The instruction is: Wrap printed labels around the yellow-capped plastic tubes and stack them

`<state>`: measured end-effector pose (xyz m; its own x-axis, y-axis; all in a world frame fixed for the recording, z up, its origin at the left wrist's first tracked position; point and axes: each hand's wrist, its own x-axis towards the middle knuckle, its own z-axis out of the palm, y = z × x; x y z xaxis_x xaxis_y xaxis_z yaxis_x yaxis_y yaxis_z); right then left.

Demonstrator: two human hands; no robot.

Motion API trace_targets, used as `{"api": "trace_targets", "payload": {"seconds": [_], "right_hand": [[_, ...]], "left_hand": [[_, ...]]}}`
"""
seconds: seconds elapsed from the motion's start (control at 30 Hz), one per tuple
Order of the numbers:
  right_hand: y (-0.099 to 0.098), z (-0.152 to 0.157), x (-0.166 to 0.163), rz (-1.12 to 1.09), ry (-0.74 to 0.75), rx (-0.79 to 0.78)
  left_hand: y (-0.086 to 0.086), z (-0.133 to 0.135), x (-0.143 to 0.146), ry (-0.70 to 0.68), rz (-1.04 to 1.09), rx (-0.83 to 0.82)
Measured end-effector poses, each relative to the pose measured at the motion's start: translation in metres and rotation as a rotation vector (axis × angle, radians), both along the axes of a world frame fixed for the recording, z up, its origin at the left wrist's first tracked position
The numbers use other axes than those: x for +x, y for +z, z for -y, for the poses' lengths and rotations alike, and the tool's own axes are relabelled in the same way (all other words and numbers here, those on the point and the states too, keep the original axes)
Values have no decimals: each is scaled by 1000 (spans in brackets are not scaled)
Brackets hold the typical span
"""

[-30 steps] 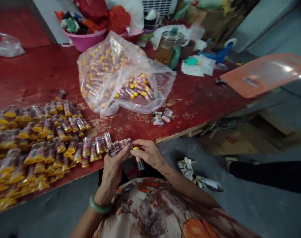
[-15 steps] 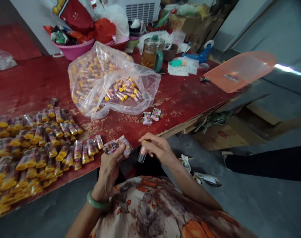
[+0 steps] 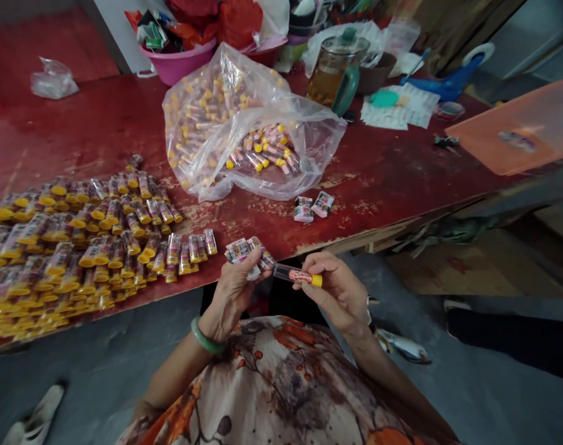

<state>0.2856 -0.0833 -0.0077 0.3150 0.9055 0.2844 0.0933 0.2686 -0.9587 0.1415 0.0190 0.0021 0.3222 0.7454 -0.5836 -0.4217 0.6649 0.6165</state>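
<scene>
My left hand [image 3: 237, 281] is closed on a few small printed labels [image 3: 240, 250], thumb on top, just past the table's front edge. Between the thumb and fingers of my right hand [image 3: 339, 287] is a clear tube [image 3: 300, 275] with a yellow cap and pink-and-white contents. The tube lies nearly level, its clear end pointing at the labels and close to them; whether they touch I cannot tell. Left of my hands, many wrapped tubes [image 3: 109, 247] with yellow caps lie in stacked rows. Beyond them an open plastic bag [image 3: 244, 179] holds many more capped tubes.
Two small stacks of labels [image 3: 303, 210] lie on the red table [image 3: 383, 179]. Behind are a glass teapot [image 3: 332, 71], a pink basin [image 3: 182, 65], a blue tape dispenser [image 3: 443, 86] and an orange plastic sheet [image 3: 531, 133]. A person's dark trouser leg [image 3: 508, 340] shows at right.
The tube in my right hand has turned from hanging downward to nearly level, its clear end now by the labels. My view has shifted, so the table's things appear farther right or lower.
</scene>
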Motion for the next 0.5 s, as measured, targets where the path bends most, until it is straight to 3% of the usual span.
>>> {"api": "trace_targets", "payload": {"seconds": [0.27,0.5], "right_hand": [[-3,3,-17,730,-275,275],[-10,1,-28,901,-325,339]], "left_hand": [[4,7,-5,-25,48,6],[0,12,-6,-24,13,75]]}}
